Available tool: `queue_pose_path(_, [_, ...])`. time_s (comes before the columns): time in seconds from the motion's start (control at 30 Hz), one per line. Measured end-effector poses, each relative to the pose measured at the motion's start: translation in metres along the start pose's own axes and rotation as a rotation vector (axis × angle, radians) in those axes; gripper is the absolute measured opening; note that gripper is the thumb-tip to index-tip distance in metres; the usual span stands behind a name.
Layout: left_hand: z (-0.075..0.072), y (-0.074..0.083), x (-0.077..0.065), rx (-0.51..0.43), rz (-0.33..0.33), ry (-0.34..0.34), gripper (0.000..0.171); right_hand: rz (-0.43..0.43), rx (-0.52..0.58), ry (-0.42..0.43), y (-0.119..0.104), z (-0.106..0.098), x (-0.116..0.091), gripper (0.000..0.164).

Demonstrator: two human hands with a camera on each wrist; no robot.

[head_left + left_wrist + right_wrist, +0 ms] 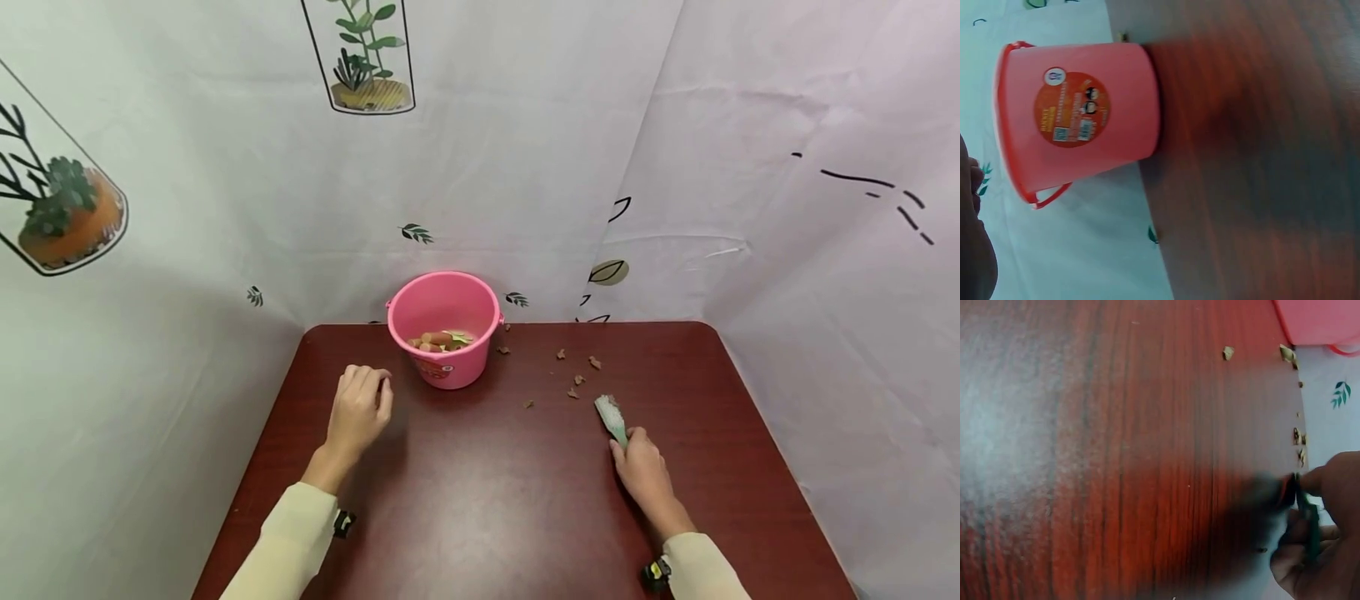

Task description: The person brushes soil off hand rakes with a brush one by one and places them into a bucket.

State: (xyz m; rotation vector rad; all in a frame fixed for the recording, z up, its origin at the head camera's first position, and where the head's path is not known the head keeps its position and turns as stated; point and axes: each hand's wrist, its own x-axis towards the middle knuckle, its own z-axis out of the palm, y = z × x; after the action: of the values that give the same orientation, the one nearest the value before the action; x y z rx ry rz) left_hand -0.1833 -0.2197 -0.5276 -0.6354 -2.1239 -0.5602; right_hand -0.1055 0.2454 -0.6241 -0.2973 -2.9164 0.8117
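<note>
My right hand (647, 471) grips a small brush (611, 417) by its green handle, its pale bristles pointing away over the table toward the back. In the right wrist view the handle (1311, 531) shows between the fingers. Several crumpled brown scraps (579, 380) lie behind and left of the brush. My left hand (358, 408) hovers at the left, fingers loosely bent, nothing visible in them. Just beyond it, at the table's back edge, stands a pink bucket (465, 367) with orange-brown stubby pieces (437, 338) and pale green bits inside.
The dark red-brown table (480, 475) has rounded back corners. Right behind it hangs a pale plant-printed cloth (510, 167), which also closes in both sides. A thin handle (1054, 195) hangs at the bucket's side.
</note>
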Motion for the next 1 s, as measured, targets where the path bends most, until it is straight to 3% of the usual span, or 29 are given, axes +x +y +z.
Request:
queue_pose_path(0.17, [0.003,-0.001,-0.015,0.034,-0.033,-0.083,0.005,-0.043,-0.107,-0.003,-0.004,0.001,-0.003,0.032])
queue_pose_path(0.33, [0.006,-0.002,-0.029,0.058,-0.051,-0.141,0.007,-0.001,-0.214,-0.039,-0.008,0.001,-0.002,0.038])
queue_pose_path(0.67, [0.009,-0.003,-0.043,0.083,-0.078,-0.217,0.004,0.007,-0.225,-0.123,-0.009,-0.007,-0.003,0.043])
queue_pose_path(1.0, [0.007,-0.006,-0.058,0.113,-0.169,-0.274,0.012,-0.086,-0.189,0.014,0.006,-0.047,0.014,0.032])
